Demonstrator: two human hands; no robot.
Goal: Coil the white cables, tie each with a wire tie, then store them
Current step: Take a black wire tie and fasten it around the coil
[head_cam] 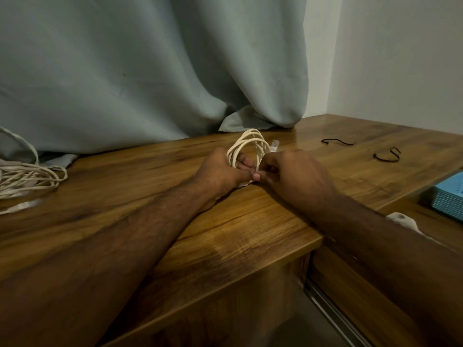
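Tabletop [250, 221]: cable coil [250, 146] between fingers [246, 162].

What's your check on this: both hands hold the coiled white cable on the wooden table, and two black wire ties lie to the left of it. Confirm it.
One detail is wrong. The head view shows the two black wire ties lying to the right of the coiled white cable, not the left. The rest stands: left hand and right hand hold it on the wooden table.

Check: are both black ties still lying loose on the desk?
Yes: both black ties lie loose on the desk, right of the hands, apart from the coil.
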